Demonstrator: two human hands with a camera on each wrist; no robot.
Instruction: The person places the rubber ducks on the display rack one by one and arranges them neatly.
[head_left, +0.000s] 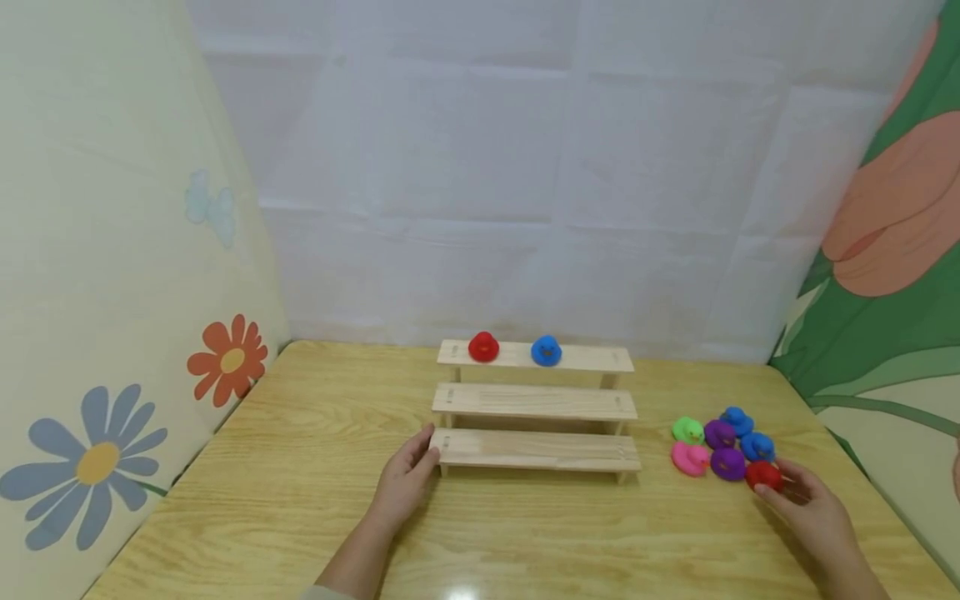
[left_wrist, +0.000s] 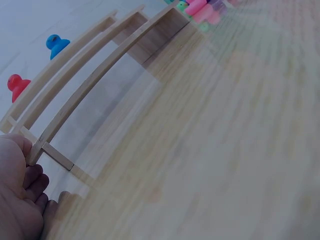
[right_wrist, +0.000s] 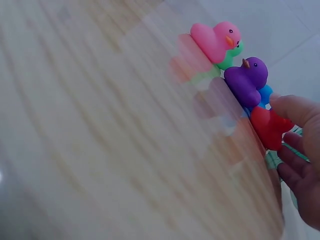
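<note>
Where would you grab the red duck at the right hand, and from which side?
Probably around the rounded body of the red toy duck, coming from the right. It sits upright, with a purple toy duck close on its left and a blue toy duck behind, leaving open the side where the right hand is.

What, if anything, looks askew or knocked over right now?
Nothing stands out: the wooden rack stands upright, the red duck and blue duck sit upright on its top shelf, and the loose ducks cluster beside the right hand.
</note>
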